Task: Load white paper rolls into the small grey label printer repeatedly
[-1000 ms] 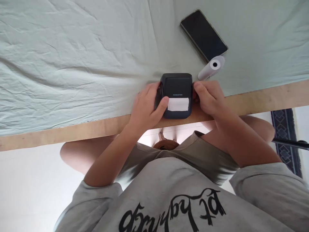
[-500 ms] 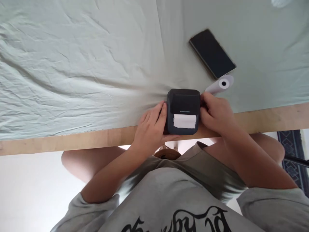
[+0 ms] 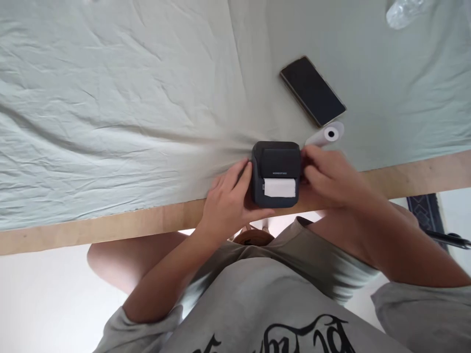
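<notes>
A small black portable printer [image 3: 278,162] lies at the table's near edge, with a short white paper strip [image 3: 280,188] showing at its front slot. My left hand [image 3: 226,201] holds the printer's left side, fingers along it and the thumb reaching below the front edge. At the right side, my right hand [image 3: 331,174] is closed, its bent fingers and thumb pressed against the printer; the fingertips are partly hidden. Just beyond that hand lies a white paper roll [image 3: 319,139] with a dark core and a loose end.
A dark smartphone [image 3: 312,90] lies face up beyond the paper roll. Clear crumpled plastic [image 3: 405,12] sits at the far right. A wrinkled pale green cloth [image 3: 147,98] covers the table, leaving a bare wooden edge [image 3: 147,221] in front. My legs are below it.
The view has shifted a little, so the phone, roll and printer appear slightly lower and further left, and more of the plastic shows. Both hands stay at the printer's sides.
</notes>
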Demonstrator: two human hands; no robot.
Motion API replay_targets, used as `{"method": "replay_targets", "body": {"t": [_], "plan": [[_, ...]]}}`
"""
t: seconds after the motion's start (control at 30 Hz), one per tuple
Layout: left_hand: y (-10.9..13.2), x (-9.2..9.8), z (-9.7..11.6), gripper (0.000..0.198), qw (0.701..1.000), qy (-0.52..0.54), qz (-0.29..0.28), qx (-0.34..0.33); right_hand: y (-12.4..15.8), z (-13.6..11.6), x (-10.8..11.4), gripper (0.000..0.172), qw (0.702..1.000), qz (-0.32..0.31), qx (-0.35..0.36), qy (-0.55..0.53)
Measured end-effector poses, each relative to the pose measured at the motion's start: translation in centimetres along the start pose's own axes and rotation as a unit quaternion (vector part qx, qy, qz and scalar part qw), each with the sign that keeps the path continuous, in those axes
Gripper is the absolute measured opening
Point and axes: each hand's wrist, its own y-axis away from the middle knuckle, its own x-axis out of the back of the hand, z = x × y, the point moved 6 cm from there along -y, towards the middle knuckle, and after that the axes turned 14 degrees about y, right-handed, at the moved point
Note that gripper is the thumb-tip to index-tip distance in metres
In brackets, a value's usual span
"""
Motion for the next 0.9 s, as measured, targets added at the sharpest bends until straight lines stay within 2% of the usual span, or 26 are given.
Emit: {"method": "replay_targets", "body": {"t": [0.07,0.13,0.2,0.3,0.4,0.57,0.63,0.77,0.9], "plan": [[0.0,-0.1,-0.1,0.098,1.000,0.014,-0.003,0.012,0.6,-0.2,1.9,0.005,0.998,0.050,-0.014,-0.041],[0.0,-0.3,-0.1,0.096,0.999,0.026,-0.013,0.018,1.1,-0.8,3.2,0.016,0.993,0.096,-0.014,-0.071],[0.0,-0.4,-0.1,0.095,0.999,0.035,-0.019,0.019,1.1,-1.7,3.2,0.029,0.994,0.076,0.008,-0.078],[0.1,-0.4,0.1,0.096,0.999,0.033,-0.012,0.014,0.8,-2.7,2.1,0.034,0.998,0.024,0.028,-0.050],[0.2,-0.3,0.2,0.094,0.999,0.026,-0.014,0.012,0.8,-3.1,2.4,0.032,0.998,0.055,0.022,-0.025],[0.2,-0.4,0.2,0.093,0.999,0.023,-0.019,0.015,1.2,-3.6,4.8,0.017,0.980,0.196,-0.023,-0.005],[0.2,-0.4,0.2,0.095,1.000,0.012,-0.017,0.011,0.9,-4.2,5.0,0.012,0.977,0.213,-0.008,0.021],[0.2,-0.4,0.3,0.097,1.000,0.009,-0.014,0.002,-1.0,-5.9,3.1,0.006,0.981,0.109,0.064,0.144],[0.2,-0.3,0.3,0.095,1.000,0.015,-0.014,0.001,-2.7,-7.0,1.5,0.007,0.964,-0.029,0.051,0.257]]}}
